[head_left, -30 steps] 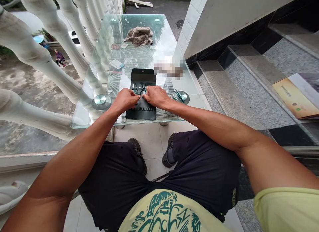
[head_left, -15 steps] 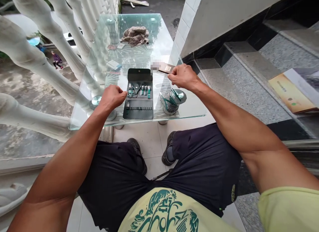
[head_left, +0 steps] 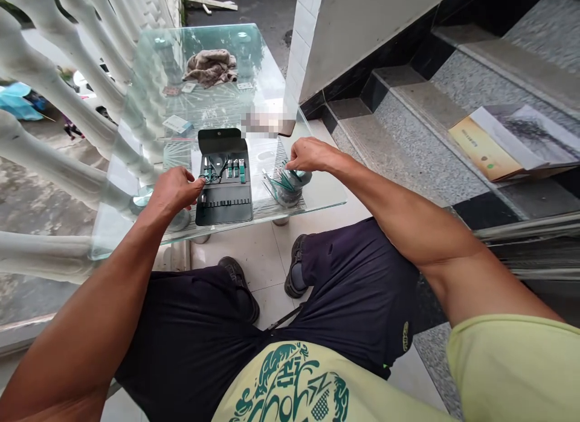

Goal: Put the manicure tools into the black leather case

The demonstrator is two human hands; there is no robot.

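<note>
An open black manicure case (head_left: pixel 226 211) lies on the glass table. Scissors and several green nail clippers (head_left: pixel 235 171) sit in its upper row; most of the loops in the lower row hold nothing. My left hand (head_left: pixel 174 189) has its thumb and fingers closed at the case's left edge, by the scissors. Right of the case, slim green manicure tools (head_left: pixel 281 180) lean in a round glass container (head_left: pixel 290 198). Over them, my right hand (head_left: pixel 310 153) pinches at the upper end of one tool; the fingertips partly hide it.
A crumpled cloth (head_left: pixel 212 68) lies at the far end of the glass table (head_left: pixel 312 205), with several small cards. A blurred-out flat object (head_left: pixel 285 129) rests behind the container. White balusters (head_left: pixel 58 168) stand left; stone steps with a cardboard box (head_left: pixel 484 147) rise right.
My right hand has moved from the flat brown object down to the green tools, leaving that object on the table. My left hand stays at the case's edge. The view has shifted right.
</note>
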